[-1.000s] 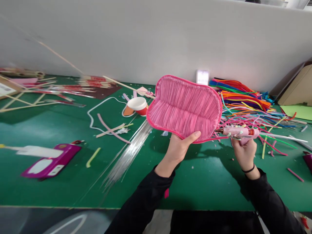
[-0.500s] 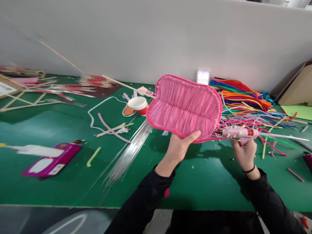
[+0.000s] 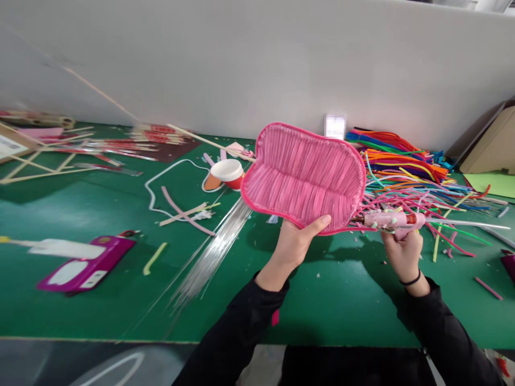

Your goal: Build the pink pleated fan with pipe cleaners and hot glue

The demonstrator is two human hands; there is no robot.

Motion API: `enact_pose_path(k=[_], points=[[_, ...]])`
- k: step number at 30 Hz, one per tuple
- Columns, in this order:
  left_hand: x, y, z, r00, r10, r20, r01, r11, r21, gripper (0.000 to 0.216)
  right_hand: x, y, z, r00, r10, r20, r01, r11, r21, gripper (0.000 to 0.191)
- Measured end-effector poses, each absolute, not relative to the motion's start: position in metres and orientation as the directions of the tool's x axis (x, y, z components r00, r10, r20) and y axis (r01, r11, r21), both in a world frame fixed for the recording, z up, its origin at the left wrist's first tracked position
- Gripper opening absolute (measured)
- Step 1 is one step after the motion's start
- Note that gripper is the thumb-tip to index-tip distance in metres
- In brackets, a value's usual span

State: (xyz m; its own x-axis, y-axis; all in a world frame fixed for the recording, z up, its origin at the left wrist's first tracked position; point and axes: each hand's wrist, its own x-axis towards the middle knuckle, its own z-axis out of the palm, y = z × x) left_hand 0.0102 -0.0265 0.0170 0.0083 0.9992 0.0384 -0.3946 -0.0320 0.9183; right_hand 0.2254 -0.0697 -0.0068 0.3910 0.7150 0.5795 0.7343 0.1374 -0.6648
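Observation:
A pink panel of pipe cleaners (image 3: 301, 179), with a darker pink rim, is held up above the table, tilted toward me. My left hand (image 3: 295, 244) grips its lower edge, thumb across the front and the other fingers hidden behind. In my right hand (image 3: 404, 252) is a pink hot glue gun (image 3: 390, 220), gripped by its handle. Its nozzle meets the panel's lower right edge, where a loose length of dark pink pipe cleaner (image 3: 360, 229) trails off rightward. A clear glue stick (image 3: 466, 222) juts from the gun's back end.
Bundles of coloured pipe cleaners (image 3: 402, 161) lie at the back right. A paper cup (image 3: 228, 172), a white cord (image 3: 151, 187) and a sheaf of thin wires (image 3: 213, 249) are left of the panel. A purple device (image 3: 90, 265) sits farther left on the green table (image 3: 322, 316).
The glue gun and my right hand have shifted very slightly left. The panel and my left hand stay almost exactly where they were.

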Motion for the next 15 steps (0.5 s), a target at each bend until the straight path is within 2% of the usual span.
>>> enact_pose_path(k=[15], points=[[0.0102,-0.0254,0.0158,0.006,0.999,0.053,-0.388,-0.047,0.921,0.062,0.2275,-0.0703,-0.0079,0.364,0.736,0.571,0.732,0.153,-0.664,0.046]])
